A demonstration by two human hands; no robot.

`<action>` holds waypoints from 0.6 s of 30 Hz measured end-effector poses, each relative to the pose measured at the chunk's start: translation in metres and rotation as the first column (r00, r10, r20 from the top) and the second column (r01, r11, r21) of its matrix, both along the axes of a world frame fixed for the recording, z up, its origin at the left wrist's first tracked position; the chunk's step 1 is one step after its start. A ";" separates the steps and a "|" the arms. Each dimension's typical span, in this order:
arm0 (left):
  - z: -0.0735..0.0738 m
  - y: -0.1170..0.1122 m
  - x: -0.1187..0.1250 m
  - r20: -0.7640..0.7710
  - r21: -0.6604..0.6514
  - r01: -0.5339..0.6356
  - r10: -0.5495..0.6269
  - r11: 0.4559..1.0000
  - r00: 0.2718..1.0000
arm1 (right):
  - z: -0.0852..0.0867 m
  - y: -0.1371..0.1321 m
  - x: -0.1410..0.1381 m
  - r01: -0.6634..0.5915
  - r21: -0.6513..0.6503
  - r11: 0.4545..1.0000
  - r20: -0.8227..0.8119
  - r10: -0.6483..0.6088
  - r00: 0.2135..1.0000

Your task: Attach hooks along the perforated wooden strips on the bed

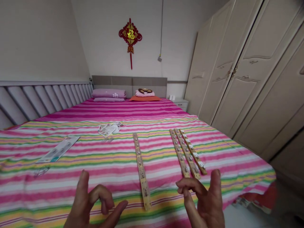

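My left hand (pixel 91 204) is raised over the near part of the bed, index finger up, thumb apart from the bent fingers, holding nothing. To the right, my right hand (pixel 201 202) has its index finger up too; thumb and bent fingers come close together, with nothing visible in them. Between the hands lies a narrow yellowish strip (pixel 140 164) with a row of small shiny metal pieces. Beyond my right hand, two similar strips (pixel 180 153) (pixel 187 154) lie side by side, beside a third strip (pixel 193 152) bearing white rounded pieces.
A striped bedspread (pixel 106 171) covers the bed. On its left are a flat clear package (pixel 59 149), a small transparent item (pixel 42 171) and a pile of small packets (pixel 110 129). Pillows (pixel 109 94) are by the headboard (pixel 114 82); a wardrobe (pixel 237 95) stands right.
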State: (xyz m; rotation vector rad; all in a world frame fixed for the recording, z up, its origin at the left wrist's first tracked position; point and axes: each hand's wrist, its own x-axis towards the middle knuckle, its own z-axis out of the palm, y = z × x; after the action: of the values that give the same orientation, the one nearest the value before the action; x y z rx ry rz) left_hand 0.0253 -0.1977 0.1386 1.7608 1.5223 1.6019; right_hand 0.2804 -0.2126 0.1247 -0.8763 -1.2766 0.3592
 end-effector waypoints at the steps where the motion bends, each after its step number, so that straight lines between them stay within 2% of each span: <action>1: 0.003 0.003 0.004 0.016 -0.011 0.015 -0.015 1.000 1.000 | 0.001 0.005 0.001 0.016 0.010 1.000 0.034 -0.016 0.999; 2: 0.002 0.008 0.007 0.029 -0.028 0.032 -0.031 0.999 0.999 | -0.001 0.011 0.001 0.027 -0.007 1.000 0.061 -0.026 0.998; 4: -0.009 0.021 0.010 0.057 -0.086 0.071 -0.066 0.994 0.996 | -0.014 0.024 0.003 0.026 -0.110 0.994 0.102 -0.015 0.995; 7: -0.040 0.040 0.009 0.128 -0.199 0.133 -0.109 0.971 0.986 | -0.050 0.041 0.003 -0.016 -0.340 0.940 0.113 0.057 0.992; 9: -0.063 0.048 0.007 0.169 -0.275 0.159 -0.115 0.948 0.979 | -0.081 0.048 0.000 -0.112 -0.431 0.895 0.003 0.126 0.992; 10: -0.074 0.050 0.007 0.199 -0.303 0.163 -0.105 0.939 0.974 | -0.095 0.050 -0.004 -0.214 -0.484 0.849 -0.109 0.184 0.977; 11: -0.084 0.050 0.007 0.237 -0.326 0.175 -0.099 0.929 0.967 | -0.108 0.052 -0.010 -0.322 -0.539 0.778 -0.251 0.217 0.943; 13: -0.099 0.050 0.008 0.335 -0.373 0.209 -0.079 0.904 0.939 | -0.127 0.054 -0.023 -0.505 -0.609 0.611 -0.514 0.181 0.839; 15: -0.110 0.050 0.009 0.429 -0.453 0.249 -0.035 0.856 0.903 | -0.136 0.056 -0.038 -0.623 -0.579 0.526 -0.695 0.082 0.715; 18: -0.122 0.053 0.013 0.497 -0.573 0.275 0.060 0.772 0.866 | -0.138 0.060 -0.059 -0.819 -0.447 0.359 -0.876 0.012 0.483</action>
State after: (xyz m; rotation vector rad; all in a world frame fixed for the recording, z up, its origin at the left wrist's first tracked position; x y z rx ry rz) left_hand 0.0380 -0.1452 0.0163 0.9516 1.4238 1.1457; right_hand 0.2215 -0.1530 -0.0129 -0.9313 -0.3701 1.8410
